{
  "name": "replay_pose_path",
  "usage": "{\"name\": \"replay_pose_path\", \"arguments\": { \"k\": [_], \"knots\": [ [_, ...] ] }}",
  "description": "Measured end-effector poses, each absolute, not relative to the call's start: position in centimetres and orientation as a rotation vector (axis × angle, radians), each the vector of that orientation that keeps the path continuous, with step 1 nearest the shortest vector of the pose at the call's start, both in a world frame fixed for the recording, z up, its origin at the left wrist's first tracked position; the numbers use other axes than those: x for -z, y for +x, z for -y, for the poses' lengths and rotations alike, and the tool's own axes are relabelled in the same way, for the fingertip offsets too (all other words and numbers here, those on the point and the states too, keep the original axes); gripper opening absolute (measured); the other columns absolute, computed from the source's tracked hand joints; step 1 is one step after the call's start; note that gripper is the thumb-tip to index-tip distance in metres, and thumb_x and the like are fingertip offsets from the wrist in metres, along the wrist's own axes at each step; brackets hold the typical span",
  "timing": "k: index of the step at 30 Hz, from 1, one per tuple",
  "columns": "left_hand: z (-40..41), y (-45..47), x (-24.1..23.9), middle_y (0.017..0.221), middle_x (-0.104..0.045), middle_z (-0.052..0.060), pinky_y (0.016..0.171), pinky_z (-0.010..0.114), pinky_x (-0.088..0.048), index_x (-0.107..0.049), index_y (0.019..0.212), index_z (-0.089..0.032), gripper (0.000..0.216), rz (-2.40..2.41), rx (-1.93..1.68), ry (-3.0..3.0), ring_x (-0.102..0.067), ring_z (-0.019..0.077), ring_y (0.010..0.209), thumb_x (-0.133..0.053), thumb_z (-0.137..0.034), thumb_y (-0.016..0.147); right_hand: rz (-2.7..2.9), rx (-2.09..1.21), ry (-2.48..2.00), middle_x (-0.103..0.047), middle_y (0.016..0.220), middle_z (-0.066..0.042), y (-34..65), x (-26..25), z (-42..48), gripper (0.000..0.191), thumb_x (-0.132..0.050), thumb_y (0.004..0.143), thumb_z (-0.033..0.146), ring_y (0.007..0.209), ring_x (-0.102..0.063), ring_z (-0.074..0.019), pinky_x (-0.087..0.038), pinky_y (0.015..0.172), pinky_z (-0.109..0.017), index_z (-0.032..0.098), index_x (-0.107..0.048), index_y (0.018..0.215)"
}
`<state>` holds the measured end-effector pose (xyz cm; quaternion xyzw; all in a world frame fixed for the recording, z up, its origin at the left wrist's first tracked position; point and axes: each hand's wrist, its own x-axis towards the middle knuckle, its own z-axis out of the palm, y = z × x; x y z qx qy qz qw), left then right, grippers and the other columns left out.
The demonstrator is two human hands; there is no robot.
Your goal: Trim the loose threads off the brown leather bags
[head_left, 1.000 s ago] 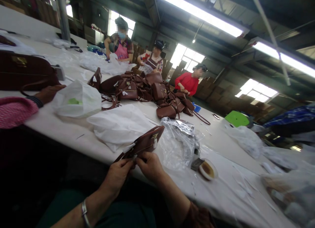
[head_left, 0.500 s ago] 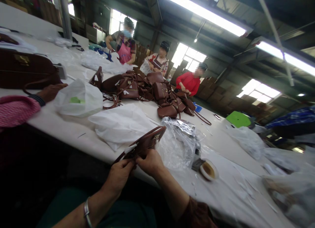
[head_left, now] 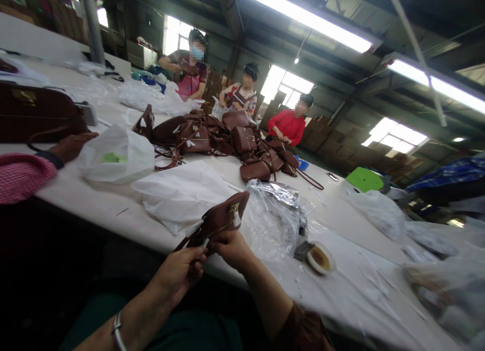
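A brown leather handbag (head_left: 222,217) with a gold clasp is tilted up over the table's near edge. My right hand (head_left: 232,250) is closed on its lower edge, the fingertips partly hidden against the leather. Just left of it, my left hand (head_left: 178,272) is closed, thumb and finger pinching a small white piece (head_left: 205,243) beside the bag's end. Whether that piece is attached to the bag, I cannot tell. White wrapping shows on the bag's strap side and by its clasp. Behind the bag lies a white cloth-like pouch (head_left: 185,192).
Brown handbags (head_left: 242,139) are heaped mid-table. Clear plastic wrap (head_left: 267,224) and a round dish of brown stuff (head_left: 320,259) lie to the right. At left, a co-worker's hand (head_left: 74,146) is near a larger brown bag (head_left: 41,113). Several people work across the table.
The handbag has turned so more of its clasp side shows. My left hand has drawn slightly left and down, a small white piece now visible in its pinch.
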<state>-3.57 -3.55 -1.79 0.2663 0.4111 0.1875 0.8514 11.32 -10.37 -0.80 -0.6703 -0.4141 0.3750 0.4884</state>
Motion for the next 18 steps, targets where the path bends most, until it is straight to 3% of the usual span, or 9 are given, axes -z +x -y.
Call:
{"name": "replay_pose_path", "arguments": {
  "k": [6,12,18],
  "knots": [
    [4.0,-3.3,0.9,0.06,-0.056,-0.002,0.037,0.014,-0.045,-0.065,0.076,-0.007,0.006,-0.893,-0.307,0.356,-0.047,0.0015,0.038,-0.064,-0.01,0.082,0.745,-0.979,-1.605,-0.063,0.054,0.001,10.9,2.6,9.8,0.005,-0.07,0.063,0.018,0.043,-0.045,-0.007,-0.038,0.047,-0.022,0.014,-0.072,0.062],
    [4.3,-3.1,0.3,0.057,-0.055,-0.003,0.035,0.014,-0.045,-0.062,0.078,-0.008,0.008,-0.924,-0.29,0.266,-0.048,0.0022,0.035,-0.058,-0.008,0.085,0.668,-1.068,-1.575,-0.052,0.045,0.004,10.2,3.3,9.6,0.022,-0.073,0.064,0.027,0.037,-0.037,-0.0049,-0.026,0.038,-0.02,0.015,-0.059,0.054],
    [4.4,-3.2,0.6,0.059,-0.056,-0.002,0.036,0.014,-0.045,-0.063,0.08,-0.007,0.006,-0.922,-0.302,0.308,-0.048,0.0014,0.036,-0.06,-0.009,0.085,0.62,-1.0,-1.731,-0.05,0.045,0.005,9.8,3.6,9.6,0.025,-0.072,0.068,0.029,0.038,-0.036,-0.0054,-0.024,0.038,-0.02,0.016,-0.056,0.054]
  ]
}}
